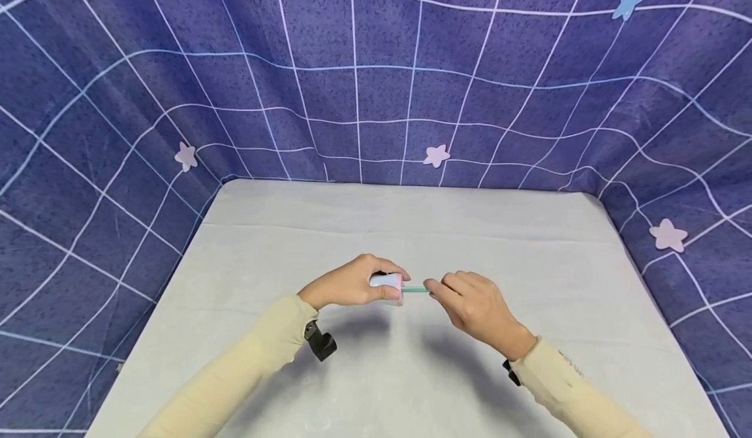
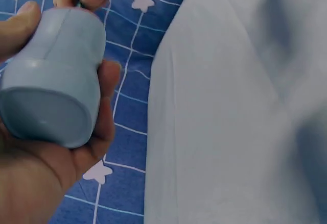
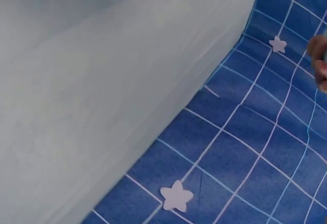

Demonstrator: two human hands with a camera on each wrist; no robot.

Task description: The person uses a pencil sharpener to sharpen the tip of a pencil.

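Observation:
My left hand (image 1: 351,282) grips a pale blue, waisted, cup-like object (image 1: 383,281) that lies sideways above the white table, its pink-rimmed end facing right. Close up in the left wrist view, the same object (image 2: 53,76) shows its smooth round base, with thumb and fingers wrapped round its sides. From the right, my right hand (image 1: 473,305) pinches a thin green stick (image 1: 415,289) between thumb and fingers. The stick's left end meets the middle of the pink end; its tip is hidden there. At the right wrist view's edge, only a few fingers (image 3: 319,63) show.
A white cloth covers the table (image 1: 399,216) beneath both hands. Blue curtain (image 1: 382,92) with white grid lines and stars hangs behind it and along both sides. Black wrist mounts (image 1: 320,341) sit on the cream sleeves (image 1: 235,366).

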